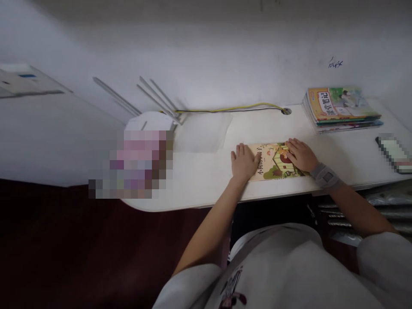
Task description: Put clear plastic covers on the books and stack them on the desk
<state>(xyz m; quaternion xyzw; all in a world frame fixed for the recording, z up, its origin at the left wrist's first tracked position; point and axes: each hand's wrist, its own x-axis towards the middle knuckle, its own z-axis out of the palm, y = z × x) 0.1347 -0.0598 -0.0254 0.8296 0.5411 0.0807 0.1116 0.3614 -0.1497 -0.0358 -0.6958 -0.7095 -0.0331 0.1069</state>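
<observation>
Resting flat, palms down, your left hand point(243, 164) and right hand point(301, 156) are touching opposite ends of the book point(273, 162), which is lying on the table point(196, 180), long axis running left to right.

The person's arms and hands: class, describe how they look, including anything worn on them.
Both the left hand and the right hand are ungloved. The right wrist wears a grey wristband with a darker, squarish patch; its details are too small to read. The left wrist has no band. Loose, short, pale grey sleeves leave both forearms uncovered.
</observation>
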